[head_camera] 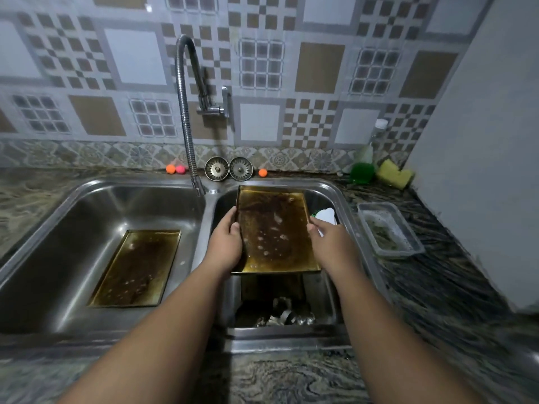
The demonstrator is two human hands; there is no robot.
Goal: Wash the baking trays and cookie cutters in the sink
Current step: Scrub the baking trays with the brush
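Observation:
A greasy brown baking tray (274,228) is held tilted over the right basin (339,199) of the steel sink. My left hand (226,240) grips its left edge, thumb on the inner face. My right hand (332,243) holds the tray's right edge; its fingertips lie behind the rim. A second dirty tray (135,268) lies flat on the floor of the left basin (58,228). Several metal cookie cutters (287,316) sit on the bottom of the right basin, below the held tray.
The flexible tap (186,118) hangs over the divider, with no water visible. Two strainer plugs (229,169) and small orange balls (170,169) stand at the back. A white object (326,215) sits behind my right hand. A clear plastic container (389,228), green scrubber (361,172) and yellow sponge (395,173) lie on the right counter.

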